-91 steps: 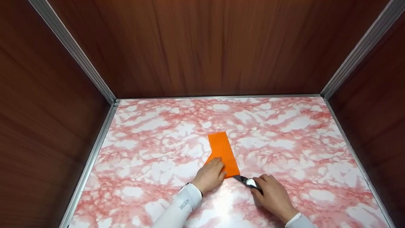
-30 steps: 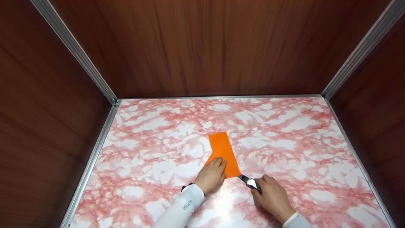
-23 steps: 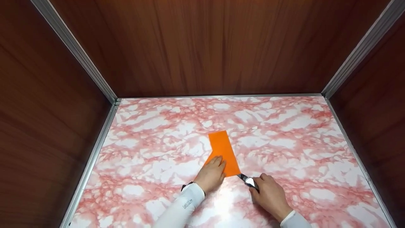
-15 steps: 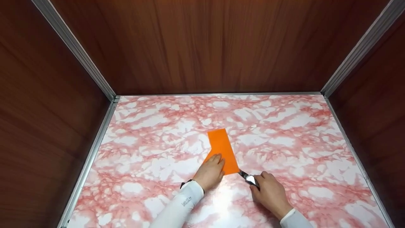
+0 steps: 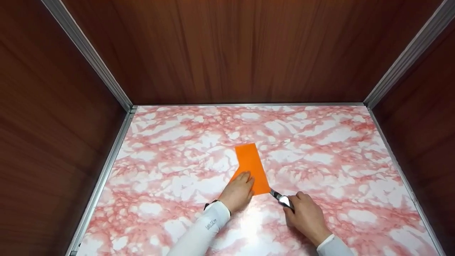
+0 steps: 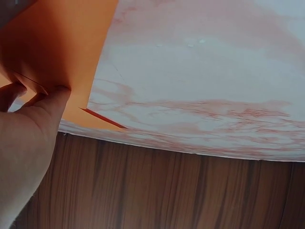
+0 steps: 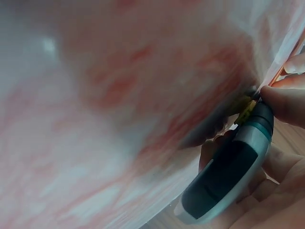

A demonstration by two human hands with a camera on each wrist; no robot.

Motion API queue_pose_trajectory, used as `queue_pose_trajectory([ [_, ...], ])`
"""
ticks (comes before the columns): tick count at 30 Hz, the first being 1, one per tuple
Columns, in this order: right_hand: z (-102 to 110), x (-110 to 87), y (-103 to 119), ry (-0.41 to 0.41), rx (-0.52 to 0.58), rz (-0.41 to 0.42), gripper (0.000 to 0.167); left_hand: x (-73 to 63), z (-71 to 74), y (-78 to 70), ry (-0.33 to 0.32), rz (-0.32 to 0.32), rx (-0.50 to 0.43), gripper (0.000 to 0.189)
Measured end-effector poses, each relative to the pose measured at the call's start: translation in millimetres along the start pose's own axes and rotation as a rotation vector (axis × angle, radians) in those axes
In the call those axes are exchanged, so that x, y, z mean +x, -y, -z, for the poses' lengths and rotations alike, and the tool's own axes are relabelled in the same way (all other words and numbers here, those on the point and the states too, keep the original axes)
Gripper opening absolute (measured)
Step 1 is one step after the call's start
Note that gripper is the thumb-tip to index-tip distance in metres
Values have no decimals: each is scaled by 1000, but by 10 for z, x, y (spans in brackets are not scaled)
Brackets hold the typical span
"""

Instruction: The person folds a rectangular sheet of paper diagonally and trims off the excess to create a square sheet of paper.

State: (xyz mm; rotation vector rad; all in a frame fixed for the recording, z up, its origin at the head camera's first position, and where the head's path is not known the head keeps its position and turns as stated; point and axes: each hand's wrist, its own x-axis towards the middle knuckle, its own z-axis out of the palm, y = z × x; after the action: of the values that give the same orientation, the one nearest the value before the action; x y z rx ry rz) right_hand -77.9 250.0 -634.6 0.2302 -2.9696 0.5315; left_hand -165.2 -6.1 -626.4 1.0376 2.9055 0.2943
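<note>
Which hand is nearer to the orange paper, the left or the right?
Left. The left hand touches the orange paper; the right hand is off its near right corner, holding a knife-like tool.

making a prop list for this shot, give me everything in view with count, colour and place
panels: 3, brown wood-grain, back and both sides
table: 1, marbled red and white, between the panels
corner rails: 2, grey, where the panels meet
edge rails: 3, grey, along the table's back and sides
specks: a few, pale, on the table, too small to identify
paper: 1, orange, mid-table
knife: 1, black and pale grey, at the paper's near right corner
sleeves: 2, pale, bottom of the head view
band: 1, black, at the left cuff
left grip: 1, bare, resting on the paper
right grip: 1, bare, holding the knife
</note>
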Motion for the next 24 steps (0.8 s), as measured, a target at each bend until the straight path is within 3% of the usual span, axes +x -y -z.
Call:
queue_pose_trajectory([
  [10,-44,62,23,-61,-11,67,27,4,5,-8,-11,-4,20,51],
  [24,25,72,-66,2,-22,-34,25,18,-24,-7,-26,4,23,51],
])
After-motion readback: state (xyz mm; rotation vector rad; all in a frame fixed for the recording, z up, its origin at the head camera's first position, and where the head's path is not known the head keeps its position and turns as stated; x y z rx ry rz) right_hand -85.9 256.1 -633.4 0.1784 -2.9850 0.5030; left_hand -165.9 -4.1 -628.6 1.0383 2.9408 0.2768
